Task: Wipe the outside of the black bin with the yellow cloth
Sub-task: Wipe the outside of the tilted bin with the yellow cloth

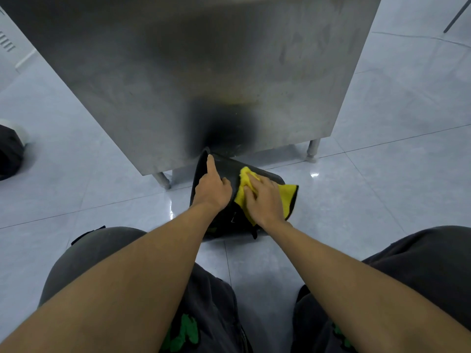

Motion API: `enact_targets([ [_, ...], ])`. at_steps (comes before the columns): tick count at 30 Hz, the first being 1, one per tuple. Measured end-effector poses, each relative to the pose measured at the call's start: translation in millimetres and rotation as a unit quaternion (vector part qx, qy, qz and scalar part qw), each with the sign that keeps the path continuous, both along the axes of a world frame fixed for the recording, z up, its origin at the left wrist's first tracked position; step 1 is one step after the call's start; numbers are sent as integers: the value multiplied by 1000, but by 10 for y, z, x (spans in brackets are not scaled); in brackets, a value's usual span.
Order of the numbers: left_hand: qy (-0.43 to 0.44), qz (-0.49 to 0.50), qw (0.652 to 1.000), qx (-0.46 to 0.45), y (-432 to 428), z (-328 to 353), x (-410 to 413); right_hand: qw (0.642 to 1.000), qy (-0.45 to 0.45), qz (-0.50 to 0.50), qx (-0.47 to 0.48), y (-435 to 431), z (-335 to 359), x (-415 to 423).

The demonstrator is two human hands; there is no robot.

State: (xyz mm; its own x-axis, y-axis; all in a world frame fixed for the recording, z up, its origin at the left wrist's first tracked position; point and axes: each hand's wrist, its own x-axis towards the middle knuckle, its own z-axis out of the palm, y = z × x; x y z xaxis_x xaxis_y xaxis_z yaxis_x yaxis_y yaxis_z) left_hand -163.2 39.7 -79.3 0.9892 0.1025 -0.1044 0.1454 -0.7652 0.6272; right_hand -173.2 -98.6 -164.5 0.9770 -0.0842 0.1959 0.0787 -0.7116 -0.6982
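The black bin (pixel 229 169) stands on the tiled floor in front of me, tilted, its far rim against the steel cabinet. My left hand (pixel 212 188) rests on the bin's left side, the index finger stretched up to the rim. My right hand (pixel 265 200) presses the yellow cloth (pixel 289 197) flat against the bin's right side. The cloth has a dark edge and hangs past the bin's right wall. Both hands hide much of the bin's near face.
A steel cabinet (pixel 204 72) on short legs (pixel 312 150) stands right behind the bin. Glossy pale floor tiles (pixel 382 174) spread all around. A dark object (pixel 10 151) lies at the left edge. My knees in dark trousers flank the bin.
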Motion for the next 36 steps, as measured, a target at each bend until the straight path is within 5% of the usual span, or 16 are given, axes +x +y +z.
enact_targets([
  [6, 0, -28, 999, -18, -7, 35, 66, 995, -43, 62, 64, 115, 131, -24],
  [12, -20, -6, 998, -64, -19, 74, 30, 996, 25, -82, 38, -83, -118, 8],
  [17, -10, -23, 1000, -1, 14, 46, 7, 963, 164, -201, 77, -302, -156, 4],
  [22, -7, 19, 999, -38, -7, 6, 33, 998, 3, -42, 35, -107, -41, -26],
  [28, 10, 5, 999, -50, -69, 116, 68, 991, -85, 89, 57, 106, 138, -9],
  [36, -5, -1, 1000, -18, 4, 86, 67, 987, 68, -138, 39, -292, -221, -7],
])
